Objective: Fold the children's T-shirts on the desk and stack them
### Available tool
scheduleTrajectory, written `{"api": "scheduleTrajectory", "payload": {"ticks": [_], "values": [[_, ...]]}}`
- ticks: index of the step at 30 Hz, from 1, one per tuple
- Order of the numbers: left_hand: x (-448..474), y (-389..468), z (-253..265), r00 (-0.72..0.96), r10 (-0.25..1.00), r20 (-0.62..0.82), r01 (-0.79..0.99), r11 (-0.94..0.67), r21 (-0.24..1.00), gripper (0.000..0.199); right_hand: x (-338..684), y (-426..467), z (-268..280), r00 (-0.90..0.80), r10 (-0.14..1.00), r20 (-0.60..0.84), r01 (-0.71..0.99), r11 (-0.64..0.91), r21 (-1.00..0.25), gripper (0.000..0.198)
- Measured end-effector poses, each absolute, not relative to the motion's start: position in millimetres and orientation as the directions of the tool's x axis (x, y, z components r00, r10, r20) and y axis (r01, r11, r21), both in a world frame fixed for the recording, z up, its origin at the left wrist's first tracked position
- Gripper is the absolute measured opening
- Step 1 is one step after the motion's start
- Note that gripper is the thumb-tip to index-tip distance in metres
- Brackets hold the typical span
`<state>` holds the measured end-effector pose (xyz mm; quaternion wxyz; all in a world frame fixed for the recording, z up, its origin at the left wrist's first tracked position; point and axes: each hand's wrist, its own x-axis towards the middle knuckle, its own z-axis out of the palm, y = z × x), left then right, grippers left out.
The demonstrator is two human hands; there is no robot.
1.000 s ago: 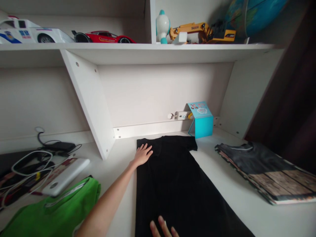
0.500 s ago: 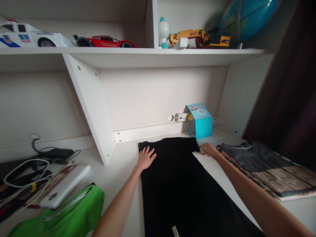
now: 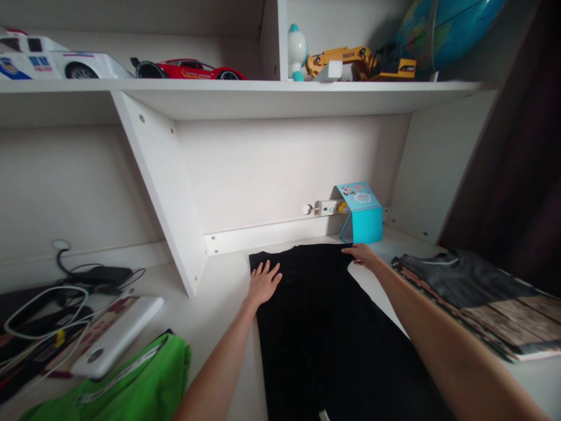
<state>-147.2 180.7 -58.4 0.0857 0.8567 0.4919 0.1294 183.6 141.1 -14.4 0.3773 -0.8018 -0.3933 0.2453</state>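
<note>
A black garment lies flat and lengthwise on the white desk, its far edge close to the back panel. Whether it is a shirt or trousers I cannot tell. My left hand rests palm down on its far left corner, fingers spread. At the far right corner, my right hand has the garment's edge between thumb and fingers. A small white strip shows on the black cloth at the bottom of the view.
Folded grey-and-brown printed clothes lie at the right, a green garment at the left. Beside it are cables and a white device. A blue desk calendar stands behind my right hand. Toys line the shelf above.
My right hand has shifted slightly inward and away from me with the garment's corner, and the flap there sticks out less. My left hand stays on the cloth. The view has shifted slightly.
</note>
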Motion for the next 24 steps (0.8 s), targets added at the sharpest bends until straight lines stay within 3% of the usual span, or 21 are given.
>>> {"api": "scheduleTrajectory", "payload": {"ticks": [5, 9, 13, 17, 20, 24], "values": [[-149.7, 179.1, -55.6, 0.468, 0.860, 0.203, 0.744, -0.507, 0.435, 0.050, 145.2, 144.0, 30.9, 0.375, 0.923, 0.084, 0.773, -0.261, -0.577, 0.027], [-153.7, 179.3, -51.0, 0.454, 0.860, 0.233, 0.615, -0.492, 0.617, 0.049, 73.8, 138.8, 48.9, 0.170, 0.960, 0.224, 0.910, -0.065, -0.409, 0.030], [-156.6, 181.7, -49.2, 0.416, 0.882, 0.222, 0.562, -0.441, 0.699, 0.053, 2.3, 117.8, 41.3, -0.114, 0.978, 0.172, 0.935, 0.164, -0.313, 0.037], [-158.1, 183.1, -50.0, 0.372, 0.902, 0.217, 0.571, -0.407, 0.713, 0.055, -1.7, 79.0, 44.1, -0.350, 0.935, 0.062, 0.887, 0.352, -0.298, 0.048], [-158.9, 184.6, -52.3, 0.377, 0.899, 0.222, 0.560, -0.412, 0.719, 0.057, 42.3, 32.1, 49.6, -0.338, 0.939, 0.063, 0.892, 0.341, -0.296, 0.038], [-158.4, 189.5, -57.4, 0.424, 0.863, 0.277, 0.530, -0.484, 0.696, 0.046, 111.9, -49.7, 24.4, -0.169, 0.986, 0.012, 0.926, 0.163, -0.340, 0.034]]}}
